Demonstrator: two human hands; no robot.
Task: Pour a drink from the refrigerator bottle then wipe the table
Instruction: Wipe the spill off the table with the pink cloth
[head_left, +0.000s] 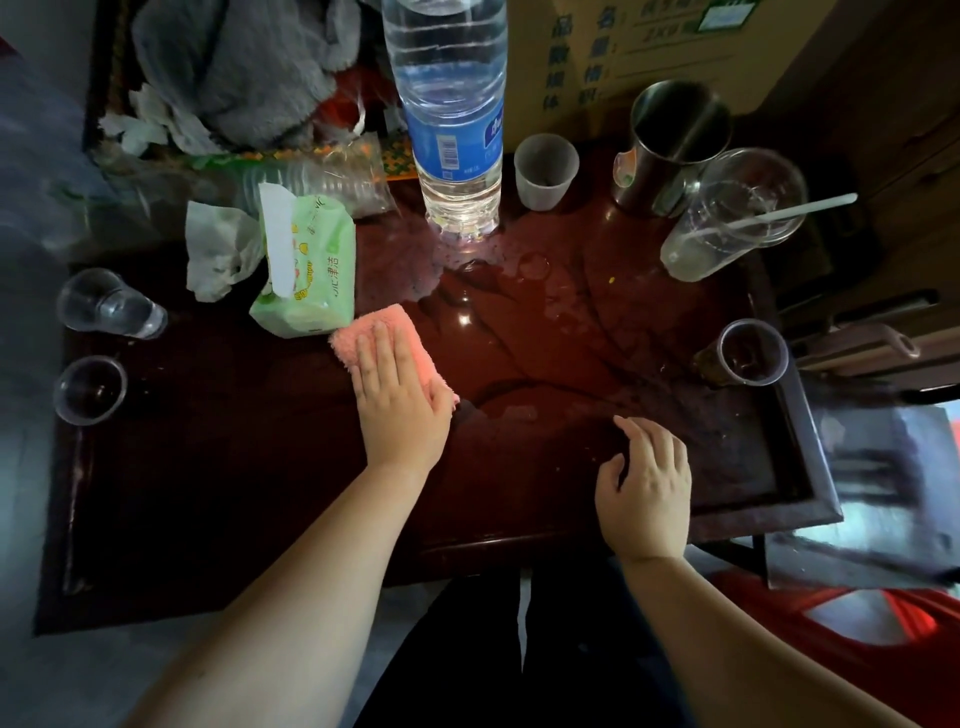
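Head view, looking down on a dark red table (249, 467). Left hand (400, 400), at centre frame, lies flat with straight fingers on a folded pink cloth (371, 327) and presses it to the tabletop; the hand covers the cloth's near half. Right hand (649, 483), lower right of centre, holds nothing; its loosely curved fingertips touch the wood. A pool of spilled water (483, 306) spreads between the cloth and a large clear water bottle (457, 130), which stands upright at upper centre. The upper frame edge cuts off the bottle's top, so the cap is out of view. A green tissue pack (306, 265) touches the cloth's far edge. Behind the pack, a sleeve of stacked clear cups (322, 182) is hard to make out. At upper right stand a frosted cup (545, 171), a steel mug (670, 145) and a clear cup (727, 223) with a white straw. The print on the cardboard box (649, 47) behind them is too blurred to read.
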